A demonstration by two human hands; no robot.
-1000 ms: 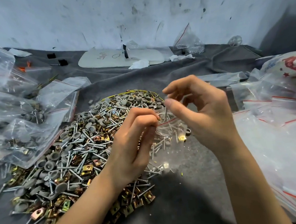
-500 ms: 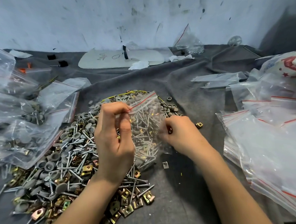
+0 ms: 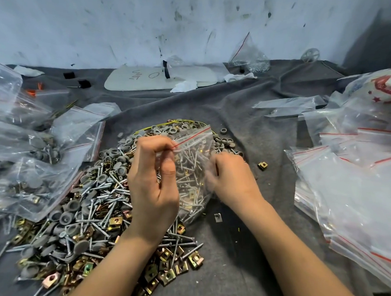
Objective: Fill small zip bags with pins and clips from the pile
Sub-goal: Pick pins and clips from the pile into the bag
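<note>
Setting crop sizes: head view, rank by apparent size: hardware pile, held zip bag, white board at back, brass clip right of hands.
1. hardware pile
2. zip bag and white board: unranked, board wider, bag taller, board farther
3. brass clip

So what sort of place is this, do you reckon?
Likely a small hand-packing bench in a workshop, not certain: a loose pile of screws, grey caps and brass clips on a grey cloth, a stack of empty zip bags on the right and filled bags on the left.
</note>
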